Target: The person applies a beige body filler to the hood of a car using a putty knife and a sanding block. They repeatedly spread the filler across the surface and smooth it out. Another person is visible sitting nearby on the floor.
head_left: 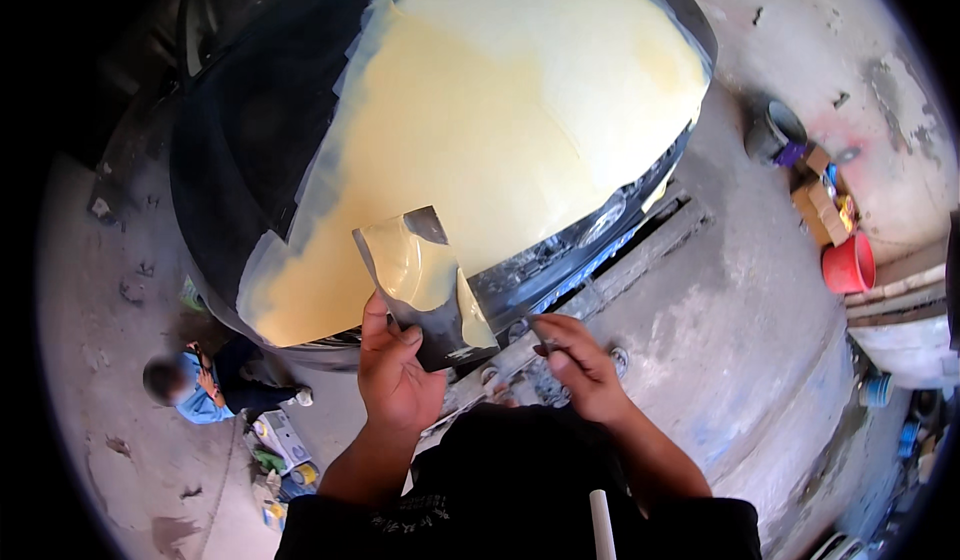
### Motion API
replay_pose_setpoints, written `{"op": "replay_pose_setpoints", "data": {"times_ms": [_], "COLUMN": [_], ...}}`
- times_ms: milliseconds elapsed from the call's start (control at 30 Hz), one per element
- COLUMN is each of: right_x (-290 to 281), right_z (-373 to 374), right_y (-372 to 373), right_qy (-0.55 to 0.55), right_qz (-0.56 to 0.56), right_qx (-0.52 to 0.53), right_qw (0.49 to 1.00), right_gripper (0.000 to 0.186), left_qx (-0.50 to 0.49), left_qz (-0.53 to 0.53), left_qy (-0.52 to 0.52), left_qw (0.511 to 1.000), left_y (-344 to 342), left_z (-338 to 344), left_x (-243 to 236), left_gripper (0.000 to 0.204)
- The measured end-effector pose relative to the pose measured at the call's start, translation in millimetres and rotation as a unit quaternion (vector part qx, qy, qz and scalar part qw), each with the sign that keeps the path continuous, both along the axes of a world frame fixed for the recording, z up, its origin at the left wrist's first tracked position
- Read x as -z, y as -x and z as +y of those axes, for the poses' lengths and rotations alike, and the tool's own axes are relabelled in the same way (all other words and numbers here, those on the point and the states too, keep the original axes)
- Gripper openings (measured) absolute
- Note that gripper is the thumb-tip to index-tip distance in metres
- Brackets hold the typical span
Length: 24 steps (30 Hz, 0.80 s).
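Note:
My left hand (393,365) grips a dark, flat mixing board (440,335) that carries pale yellow paste in a pool near its top and along its right side. Just right of the board, my right hand (582,375) is closed on a thin dark scraper (536,332), seen edge-on with paste too small to make out. Both hands are in front of a dark car (255,130). Its bonnet (520,110) has a broad pale yellow coat with blue-grey edges, and the dark bumper and grille (580,260) show along the near edge.
A person in a blue top (205,395) is low at the left, beside cans and boxes (280,445). At right are a dark bucket (768,130), cardboard boxes (820,215), a red bucket (848,265) and blue cans (876,392) on a stained concrete floor (710,350).

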State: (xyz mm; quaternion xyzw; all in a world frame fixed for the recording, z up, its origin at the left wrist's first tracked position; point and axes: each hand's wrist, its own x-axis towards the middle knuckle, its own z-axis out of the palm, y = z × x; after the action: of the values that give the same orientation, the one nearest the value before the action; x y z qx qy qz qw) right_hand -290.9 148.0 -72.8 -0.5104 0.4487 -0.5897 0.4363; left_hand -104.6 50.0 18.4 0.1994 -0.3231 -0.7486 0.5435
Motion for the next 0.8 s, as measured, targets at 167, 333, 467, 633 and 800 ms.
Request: {"op": "replay_pose_setpoints", "data": {"times_ms": [167,333,467,633,800], "right_x": [-40,-44,-58,-85,-111], "right_z": [11,21,13,-7,-33], "right_y": [74,137,179,231,256], "right_qy": [0.010,-0.014,-0.033,-0.020,0.034], "right_qz": [-0.372,-0.280,-0.268,-0.234,-0.230], "right_qx": [-0.022,-0.104,-0.115,-0.158,-0.196], "right_qw": [0.928,0.954,0.956,0.959,0.953], "right_gripper": [0.031,0.034,0.035,0.032,0.031], "left_qx": [-0.056,-0.084,-0.098,0.034,-0.023], "left_qz": [0.034,0.100,0.078,-0.072,-0.400], "left_qy": [0.056,0.161,0.245,0.262,0.433], "left_qw": [0.996,0.978,0.961,0.962,0.807], "left_y": [60,157,216,233,238], "left_z": [14,38,52,61,57], "left_x": [-1,-10,-18,-24,-55], "left_gripper": [0.058,0.054,0.052,0.048,0.043]}}
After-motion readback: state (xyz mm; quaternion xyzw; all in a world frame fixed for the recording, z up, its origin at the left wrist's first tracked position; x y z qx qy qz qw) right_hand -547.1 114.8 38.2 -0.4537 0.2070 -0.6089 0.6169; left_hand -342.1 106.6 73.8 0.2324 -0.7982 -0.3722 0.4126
